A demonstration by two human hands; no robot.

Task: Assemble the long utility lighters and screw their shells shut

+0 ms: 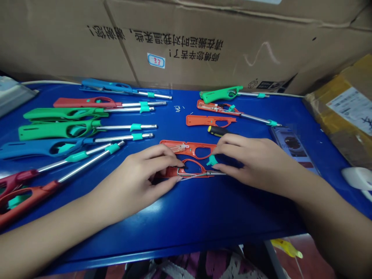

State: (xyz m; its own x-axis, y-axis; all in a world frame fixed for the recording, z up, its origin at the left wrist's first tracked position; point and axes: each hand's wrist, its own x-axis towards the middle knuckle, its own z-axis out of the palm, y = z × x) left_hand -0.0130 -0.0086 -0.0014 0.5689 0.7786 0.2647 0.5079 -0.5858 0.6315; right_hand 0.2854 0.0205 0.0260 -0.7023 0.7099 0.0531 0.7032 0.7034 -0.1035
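On the blue bench the open orange shell lies flat between the two hands, its long axis running left to right across the view, handle end toward the left hand and nose end toward the right hand. The left fingers are closed down on the handle end, thumb at the near edge and the others over the far edge, pinning it to the bench. The right hand comes in from the opposite side, its fingertips drawn together on the small teal trigger at the front of the finger loop, with the thumb lying along a thin metal strip at the shell's near edge. It is hard to tell whether the trigger is seated in the shell or only pressed against it. The right hand is the nearer of the two to the trigger; the left touches only the shell. A second orange shell lies parallel just beyond, nearly touching, and a screwdriver sits a little farther back. Assembled lighters lie in a row well to the left.
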